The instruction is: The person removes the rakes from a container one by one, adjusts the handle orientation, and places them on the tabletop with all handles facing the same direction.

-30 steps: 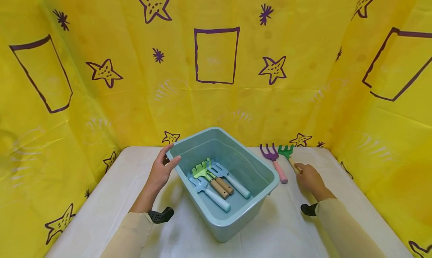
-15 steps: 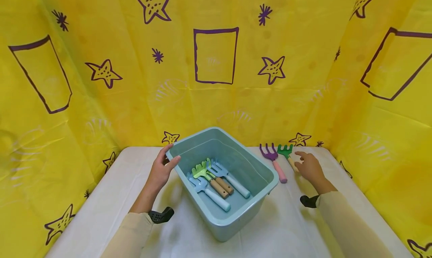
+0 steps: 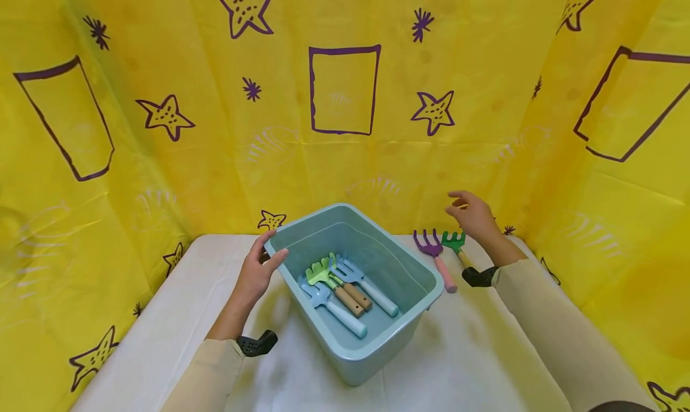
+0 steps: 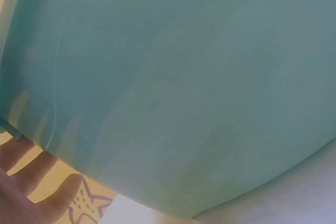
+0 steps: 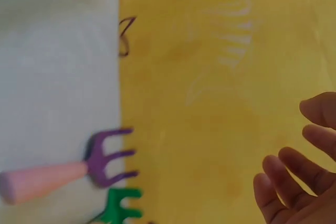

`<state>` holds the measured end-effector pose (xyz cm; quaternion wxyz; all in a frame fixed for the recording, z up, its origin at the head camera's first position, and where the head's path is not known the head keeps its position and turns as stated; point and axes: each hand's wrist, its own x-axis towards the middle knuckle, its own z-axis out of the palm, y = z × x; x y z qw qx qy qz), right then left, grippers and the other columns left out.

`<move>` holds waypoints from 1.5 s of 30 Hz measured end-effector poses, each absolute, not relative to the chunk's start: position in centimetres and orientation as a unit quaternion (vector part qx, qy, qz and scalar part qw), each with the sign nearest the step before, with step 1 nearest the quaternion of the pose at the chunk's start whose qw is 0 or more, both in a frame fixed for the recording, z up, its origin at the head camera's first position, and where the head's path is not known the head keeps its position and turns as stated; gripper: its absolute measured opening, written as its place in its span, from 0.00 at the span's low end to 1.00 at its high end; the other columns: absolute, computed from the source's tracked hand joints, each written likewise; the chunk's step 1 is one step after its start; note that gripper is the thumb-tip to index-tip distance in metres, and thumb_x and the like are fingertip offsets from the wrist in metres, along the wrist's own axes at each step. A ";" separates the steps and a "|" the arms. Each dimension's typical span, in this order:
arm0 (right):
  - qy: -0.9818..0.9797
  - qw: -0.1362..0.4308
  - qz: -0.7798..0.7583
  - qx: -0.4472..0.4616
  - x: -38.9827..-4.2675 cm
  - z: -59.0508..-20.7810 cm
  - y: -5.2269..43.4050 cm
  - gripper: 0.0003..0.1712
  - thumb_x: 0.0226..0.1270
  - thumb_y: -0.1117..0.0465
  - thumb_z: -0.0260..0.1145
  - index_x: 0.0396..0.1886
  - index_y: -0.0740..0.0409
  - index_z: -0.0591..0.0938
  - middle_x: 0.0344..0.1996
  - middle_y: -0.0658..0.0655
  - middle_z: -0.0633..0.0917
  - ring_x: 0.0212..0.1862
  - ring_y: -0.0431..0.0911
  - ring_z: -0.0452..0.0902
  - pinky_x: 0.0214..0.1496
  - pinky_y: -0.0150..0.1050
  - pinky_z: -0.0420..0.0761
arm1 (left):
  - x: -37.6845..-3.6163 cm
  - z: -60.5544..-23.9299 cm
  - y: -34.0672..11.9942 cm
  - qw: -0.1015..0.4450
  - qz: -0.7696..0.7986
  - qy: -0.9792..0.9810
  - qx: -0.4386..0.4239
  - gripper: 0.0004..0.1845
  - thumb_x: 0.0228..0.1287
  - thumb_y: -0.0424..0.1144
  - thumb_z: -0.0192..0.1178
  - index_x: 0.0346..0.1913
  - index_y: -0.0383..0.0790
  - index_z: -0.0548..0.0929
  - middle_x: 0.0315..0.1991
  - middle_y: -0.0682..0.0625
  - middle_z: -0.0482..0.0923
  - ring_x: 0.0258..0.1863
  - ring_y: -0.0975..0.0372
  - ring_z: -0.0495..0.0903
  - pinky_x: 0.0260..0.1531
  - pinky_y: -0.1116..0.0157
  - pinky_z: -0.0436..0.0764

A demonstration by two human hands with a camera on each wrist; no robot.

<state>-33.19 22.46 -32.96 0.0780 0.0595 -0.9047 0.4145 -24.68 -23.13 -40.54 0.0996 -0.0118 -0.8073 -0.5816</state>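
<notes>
The right hand (image 3: 474, 215) has just lifted off the table. A moment ago it lay low beside the green rake (image 3: 455, 244); now it floats higher, at the right of the frame, in front of the yellow cloth wall (image 3: 345, 100). Its fingers are loose and a little spread, and they hold nothing. So the green rake and the purple fork (image 3: 433, 253) with its pink handle still lie on the white table (image 3: 162, 334), untouched.

The left hand (image 3: 257, 274) has not moved. Its flat fingers rest on the rim of the smooth blue-green plastic tub (image 3: 377, 346). Inside the tub lie little tools (image 3: 342, 289) with round wooden and pale handles.
</notes>
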 end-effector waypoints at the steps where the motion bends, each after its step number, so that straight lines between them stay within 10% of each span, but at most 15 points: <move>1: -0.901 0.073 0.424 0.062 -33.3 -32.2 21.8 0.27 0.75 0.54 0.57 0.69 0.59 0.67 0.57 0.67 0.72 0.56 0.62 0.70 0.54 0.55 0.77 | -24.7 -40.5 -23.2 0.099 -0.581 -0.807 -0.012 0.35 0.70 0.50 0.57 0.75 0.52 0.57 0.73 0.45 0.57 0.66 0.44 0.63 0.60 0.42 0.67; 16: -0.838 -0.052 0.522 0.150 -34.0 -26.5 10.8 0.26 0.72 0.56 0.61 0.66 0.59 0.70 0.57 0.63 0.75 0.55 0.58 0.74 0.57 0.51 0.77 | -24.6 -40.5 -23.1 0.104 -0.590 -0.801 -0.019 0.33 0.70 0.48 0.57 0.74 0.52 0.58 0.72 0.44 0.59 0.65 0.44 0.64 0.60 0.43 0.68; 45: -0.809 -0.285 0.486 0.166 -33.8 -34.1 2.7 0.32 0.72 0.53 0.61 0.69 0.62 0.66 0.56 0.66 0.73 0.47 0.59 0.81 0.54 0.54 0.78 | -22.8 -37.9 -22.4 0.085 -0.591 -0.802 -0.014 0.35 0.71 0.46 0.56 0.75 0.43 0.56 0.73 0.38 0.55 0.66 0.40 0.61 0.61 0.41 0.65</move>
